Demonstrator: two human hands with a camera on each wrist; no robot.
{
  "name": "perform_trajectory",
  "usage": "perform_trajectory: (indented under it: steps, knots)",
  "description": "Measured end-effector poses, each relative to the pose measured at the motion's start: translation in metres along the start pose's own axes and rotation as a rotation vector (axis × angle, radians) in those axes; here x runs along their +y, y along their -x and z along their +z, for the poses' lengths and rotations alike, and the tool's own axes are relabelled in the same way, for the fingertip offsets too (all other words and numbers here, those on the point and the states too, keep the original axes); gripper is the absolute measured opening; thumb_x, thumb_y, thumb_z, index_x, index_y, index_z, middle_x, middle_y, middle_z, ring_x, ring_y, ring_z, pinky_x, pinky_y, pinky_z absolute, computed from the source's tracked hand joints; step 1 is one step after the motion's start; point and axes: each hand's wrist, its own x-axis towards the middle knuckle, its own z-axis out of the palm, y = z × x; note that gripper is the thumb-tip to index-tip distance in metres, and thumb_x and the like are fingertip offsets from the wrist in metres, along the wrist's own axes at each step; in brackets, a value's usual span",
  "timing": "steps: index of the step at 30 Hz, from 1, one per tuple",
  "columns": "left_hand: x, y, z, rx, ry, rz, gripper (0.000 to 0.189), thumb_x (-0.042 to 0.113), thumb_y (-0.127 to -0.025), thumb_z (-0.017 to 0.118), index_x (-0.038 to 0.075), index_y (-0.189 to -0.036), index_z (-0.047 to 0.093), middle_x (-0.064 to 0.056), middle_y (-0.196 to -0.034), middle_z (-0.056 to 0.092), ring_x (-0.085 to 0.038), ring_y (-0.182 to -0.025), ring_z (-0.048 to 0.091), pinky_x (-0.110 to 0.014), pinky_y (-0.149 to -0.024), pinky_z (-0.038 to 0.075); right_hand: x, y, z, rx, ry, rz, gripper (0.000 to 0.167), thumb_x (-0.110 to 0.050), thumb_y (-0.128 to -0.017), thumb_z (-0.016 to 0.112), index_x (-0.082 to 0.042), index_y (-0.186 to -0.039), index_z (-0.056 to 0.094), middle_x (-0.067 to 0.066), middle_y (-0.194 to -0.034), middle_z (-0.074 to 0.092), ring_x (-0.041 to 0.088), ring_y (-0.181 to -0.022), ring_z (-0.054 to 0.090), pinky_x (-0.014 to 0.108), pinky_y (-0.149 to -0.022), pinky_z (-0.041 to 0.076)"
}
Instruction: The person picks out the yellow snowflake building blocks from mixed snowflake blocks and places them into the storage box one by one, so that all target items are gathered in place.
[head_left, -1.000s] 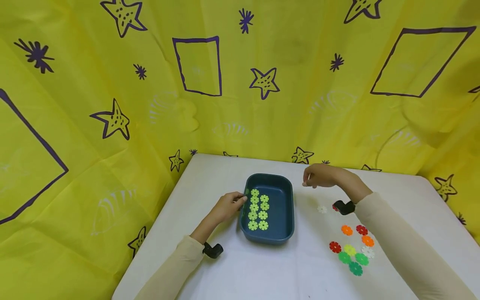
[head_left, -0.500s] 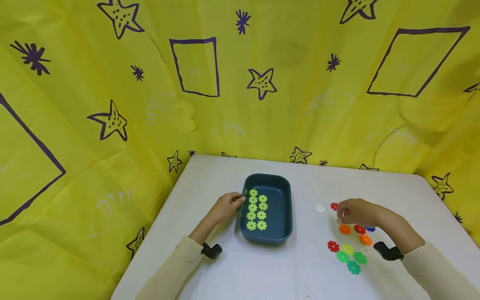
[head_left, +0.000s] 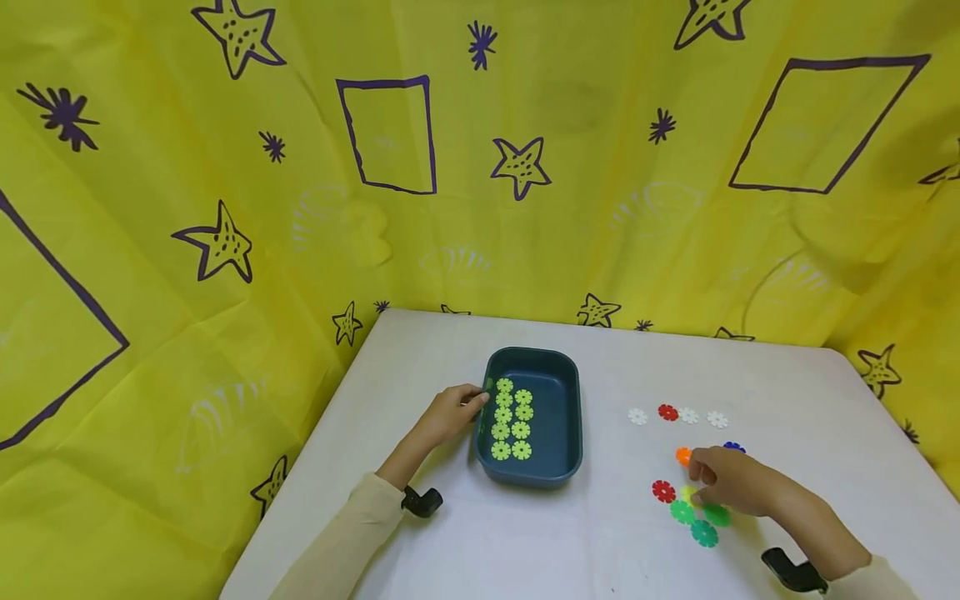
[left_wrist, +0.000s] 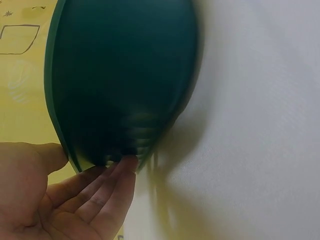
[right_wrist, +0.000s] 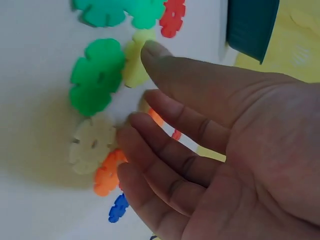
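Observation:
My left hand (head_left: 453, 414) grips the left wall of a dark teal plastic tub (head_left: 557, 421), thumb on one side and fingers on the other in the left wrist view. Yellow-green flower-shaped discs (head_left: 521, 430) lie flat in two columns on the tub's left side. Over the loose discs at the right, my right hand (head_left: 738, 482) reaches down with thumb and fingers apart. Its thumb is at a yellow disc (right_wrist: 137, 60); contact is unclear. Close by lie a green disc (right_wrist: 97, 77), a white disc (right_wrist: 93, 145) and an orange disc (right_wrist: 109, 172).
Farther back lie a red disc (head_left: 667, 412), white discs (head_left: 637, 417) and a blue disc (head_left: 734, 447). Another red disc (head_left: 663, 492) and a teal-green disc (head_left: 704, 533) lie nearer. A yellow patterned curtain (head_left: 450, 233) borders the white table (head_left: 420, 350).
My right hand has moved from beside the tub's back right corner, right and toward me, down to the loose discs. White discs show in the back row. My left hand stays on the tub.

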Motion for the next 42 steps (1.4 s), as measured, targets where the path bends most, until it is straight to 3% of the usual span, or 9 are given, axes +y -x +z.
perform_trajectory:
  steps: [9, 18, 27, 42]
  knots:
    - [0.0, 0.0, 0.001, -0.006, 0.002, -0.015, 0.044, 0.031, -0.112, 0.054, -0.002, -0.139, 0.064, -0.02, -0.132, 0.07, -0.031, -0.111, 0.074, -0.044, -0.095, 0.061, 0.005, 0.003, 0.013, 0.047, -0.035, -0.067, 0.029, -0.011, -0.088, 0.084, -0.009, -0.097, 0.057, 0.002, -0.084, 0.048, 0.019, -0.082, 0.047, 0.025, -0.067, 0.037]
    - [0.001, -0.001, 0.002, -0.002, -0.007, -0.015, 0.046, 0.034, -0.112, 0.055, -0.002, -0.139, 0.064, -0.02, -0.133, 0.069, -0.031, -0.115, 0.072, -0.043, -0.097, 0.06, 0.013, 0.002, 0.012, 0.05, -0.039, -0.083, 0.022, -0.006, -0.091, 0.08, -0.01, -0.098, 0.059, 0.0, -0.087, 0.055, 0.017, -0.083, 0.051, 0.023, -0.07, 0.046]
    - [0.0, 0.001, 0.001, -0.005, 0.006, -0.011, 0.044, 0.031, -0.112, 0.055, -0.003, -0.138, 0.064, -0.02, -0.131, 0.07, -0.031, -0.112, 0.073, -0.044, -0.096, 0.061, 0.02, 0.0, 0.005, 0.019, -0.058, -0.123, 0.007, -0.007, -0.097, 0.072, -0.008, -0.098, 0.065, -0.002, -0.09, 0.061, 0.012, -0.08, 0.051, 0.022, -0.069, 0.048]
    - [0.001, 0.002, 0.0, -0.004, -0.007, -0.013, 0.045, 0.034, -0.112, 0.054, -0.002, -0.137, 0.065, -0.02, -0.132, 0.07, -0.031, -0.114, 0.072, -0.044, -0.096, 0.061, 0.021, -0.009, -0.006, -0.066, -0.103, -0.195, 0.008, -0.001, -0.099, 0.063, -0.007, -0.094, 0.066, 0.001, -0.085, 0.057, 0.007, -0.075, 0.05, 0.021, -0.066, 0.045]
